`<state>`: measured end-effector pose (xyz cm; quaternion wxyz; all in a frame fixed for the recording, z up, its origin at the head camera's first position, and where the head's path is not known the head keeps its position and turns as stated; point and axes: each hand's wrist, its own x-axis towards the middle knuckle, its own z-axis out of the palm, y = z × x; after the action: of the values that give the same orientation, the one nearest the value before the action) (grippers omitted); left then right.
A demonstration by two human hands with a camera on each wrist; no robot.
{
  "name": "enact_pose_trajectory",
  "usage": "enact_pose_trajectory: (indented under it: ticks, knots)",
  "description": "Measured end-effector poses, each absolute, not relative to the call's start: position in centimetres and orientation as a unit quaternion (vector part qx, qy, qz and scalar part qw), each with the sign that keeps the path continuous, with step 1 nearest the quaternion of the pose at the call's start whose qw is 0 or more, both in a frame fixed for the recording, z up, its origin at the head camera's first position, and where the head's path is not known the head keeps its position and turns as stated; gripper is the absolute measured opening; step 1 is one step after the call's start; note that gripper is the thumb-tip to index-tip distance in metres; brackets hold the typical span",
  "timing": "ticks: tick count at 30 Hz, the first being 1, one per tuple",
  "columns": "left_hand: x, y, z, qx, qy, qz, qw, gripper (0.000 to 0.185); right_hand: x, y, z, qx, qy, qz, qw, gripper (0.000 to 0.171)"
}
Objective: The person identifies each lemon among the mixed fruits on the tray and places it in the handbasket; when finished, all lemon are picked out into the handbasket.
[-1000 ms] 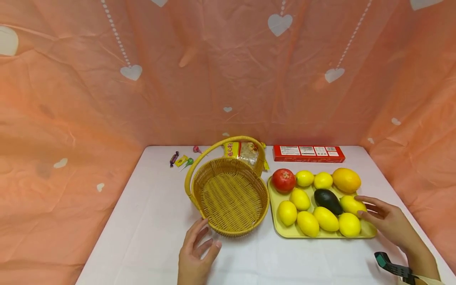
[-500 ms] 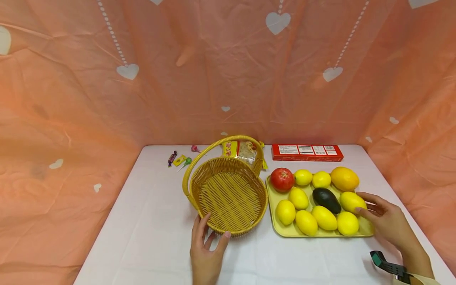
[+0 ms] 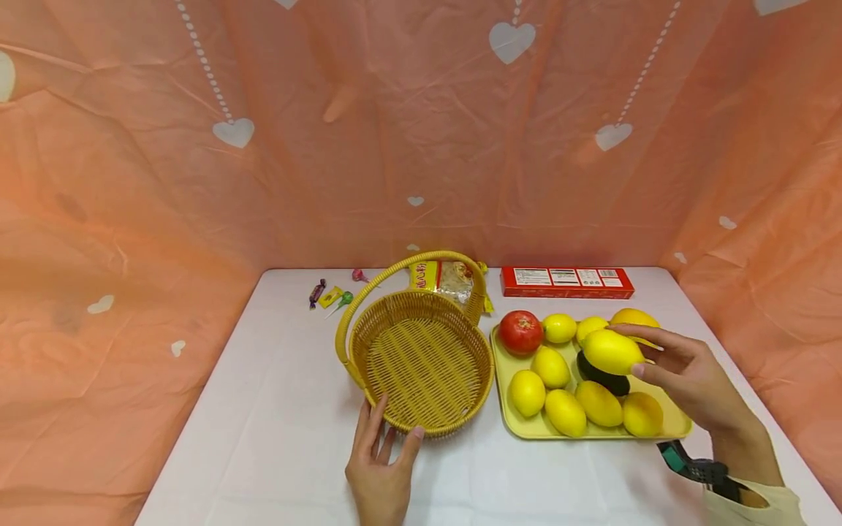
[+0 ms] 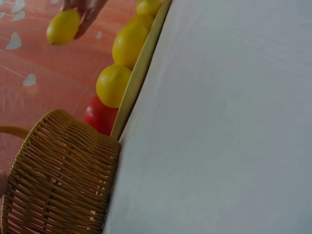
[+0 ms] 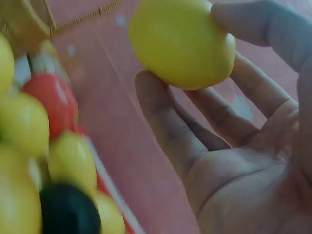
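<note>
My right hand [image 3: 684, 376] holds a yellow lemon [image 3: 612, 351] lifted above the yellow tray [image 3: 677, 426]; in the right wrist view the lemon [image 5: 181, 43] sits between thumb and fingers. The tray carries several more lemons [image 3: 564, 411], a red pomegranate [image 3: 521, 331], a dark avocado [image 3: 608, 381] and an orange-yellow mango [image 3: 630, 317]. My left hand [image 3: 381, 460] rests with spread fingers against the near rim of the woven basket [image 3: 421, 358], which is empty. The left wrist view shows the basket wall [image 4: 58, 180] and tray edge [image 4: 139, 73].
A red box [image 3: 567, 282] lies at the back of the white table [image 3: 276, 409]. A snack packet [image 3: 450, 277] stands behind the basket. Small wrapped candies [image 3: 332, 295] lie at the back left. Orange cloth walls surround the table.
My right hand has gripped a lemon from the tray's right side and lifted it up and leftward. My left hand moved right to the basket's near rim.
</note>
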<state>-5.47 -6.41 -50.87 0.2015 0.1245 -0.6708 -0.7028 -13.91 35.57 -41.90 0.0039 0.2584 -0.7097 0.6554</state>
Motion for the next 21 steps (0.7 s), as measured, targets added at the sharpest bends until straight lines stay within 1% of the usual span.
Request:
enact_pose_trajectory:
  ticks: [5,10,12,18,21]
  knots:
    - [-5.4,-6.2,-50.8,0.126,-0.671,-0.699,0.213,0.072,-16.4,30.7,-41.1,0.301,-0.715,0.629,-0.052,0.05]
    - [-5.5,-6.2,-50.8,0.131,-0.671,-0.698,0.211,0.071,-18.1,25.0,-41.6,0.338,-0.711,0.603,-0.129,0.048]
    - [-5.5,-6.2,-50.8,0.132,-0.673,-0.697,0.209,0.071,-18.4,23.0,-42.0,0.352,-0.704,0.597,-0.157,0.047]
    - [-5.6,-6.2,-51.0,0.135,-0.673,-0.695,0.214,0.07,-18.7,18.0,-43.1,0.391,-0.679,0.589,-0.198,0.045]
    - [-5.6,-6.2,-50.9,0.134,-0.671,-0.696,0.217,0.069,-18.4,16.2,-43.5,0.39,-0.676,0.585,-0.22,0.046]
